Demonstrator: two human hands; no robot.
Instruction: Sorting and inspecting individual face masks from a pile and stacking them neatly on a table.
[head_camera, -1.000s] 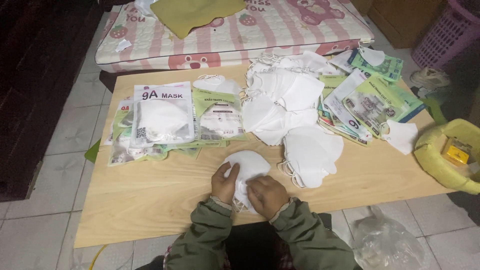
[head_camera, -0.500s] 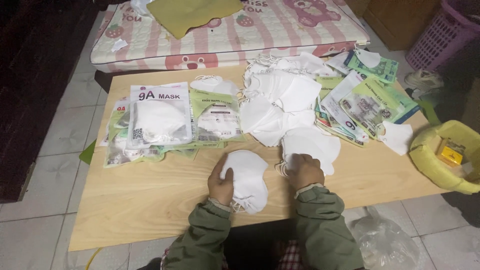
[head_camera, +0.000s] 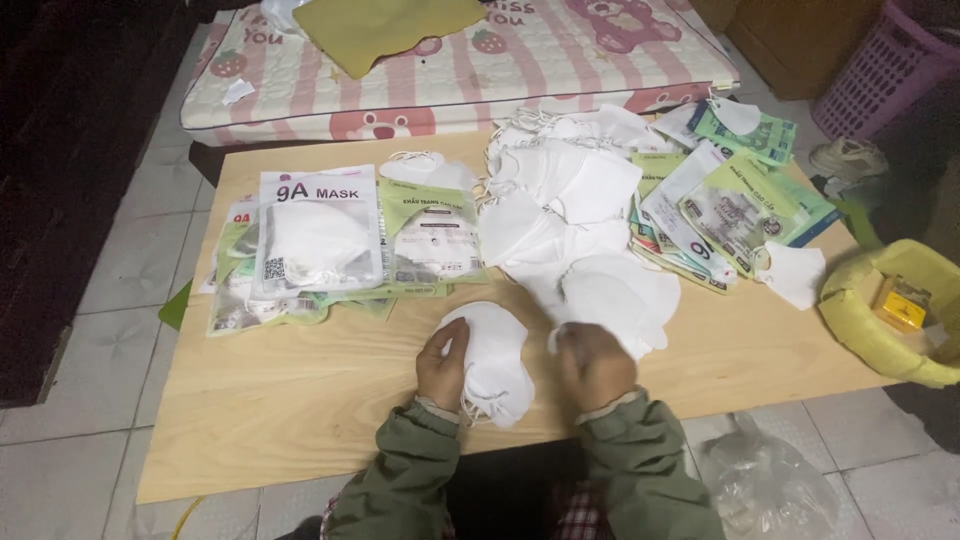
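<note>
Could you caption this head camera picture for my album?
Left hand steadies a stack of white masks; right hand reaches a neighbouring mask pile.

White masks (head_camera: 560, 200), pale wooden table (head_camera: 280, 400), pink striped mattress (head_camera: 480, 70), yellow basket (head_camera: 870, 320)

My left hand (head_camera: 443, 362) & right hand (head_camera: 594, 365) both bare, no gloves, no rings or watch that I can see. Wearing olive-green jacket, long sleeves, fabric crumpled w/ folds. Cuffs ribbed, lighter tan/beige edge showing at both wrists. Bit of red-white plaid cloth visible low btwn my arms, prob. trousers, can't tell
</note>
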